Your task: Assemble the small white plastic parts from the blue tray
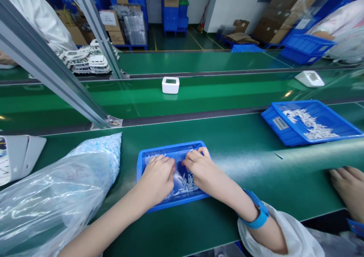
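A shallow blue tray [173, 205] lies on the green bench in front of me, with small whitish plastic parts [186, 184] scattered inside. My left hand [159, 175] reaches over the tray's left half, its fingers curled together. Over the right half is my right hand [200, 169], fingers bent down into the tray and pressed together. Whatever the fingertips hold is too small or hidden to make out. A blue band [257, 211] circles my right wrist.
A clear plastic bag [65, 188] of pale blue pieces lies left, beside a white housing [22, 156]. At right stand a blue bin [287, 126] of white parts and another person's hand [348, 185]. A metal post [65, 71] slants at left; a white device [170, 85] sits on the conveyor.
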